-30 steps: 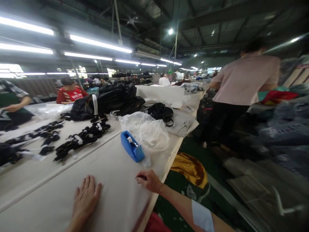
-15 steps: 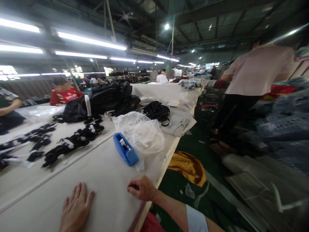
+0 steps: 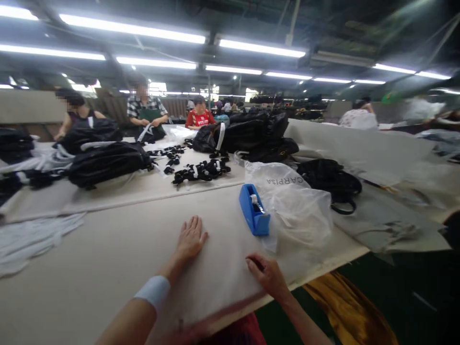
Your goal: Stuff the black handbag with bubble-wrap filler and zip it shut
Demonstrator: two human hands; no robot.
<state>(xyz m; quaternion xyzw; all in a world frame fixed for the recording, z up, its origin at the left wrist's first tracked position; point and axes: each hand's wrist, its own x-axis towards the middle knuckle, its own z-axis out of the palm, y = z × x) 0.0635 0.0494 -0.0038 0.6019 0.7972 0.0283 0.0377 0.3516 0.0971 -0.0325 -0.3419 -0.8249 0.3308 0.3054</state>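
Counts on the long table

Two hands: left hand point(image 3: 189, 238), right hand point(image 3: 268, 274); one tape dispenser point(image 3: 253, 209); one clear bag point(image 3: 292, 206); one small black bag point(image 3: 330, 179); three seated people across the table point(image 3: 143, 111); black bags in at least three heaps, strap pieces too many and too blurred to count
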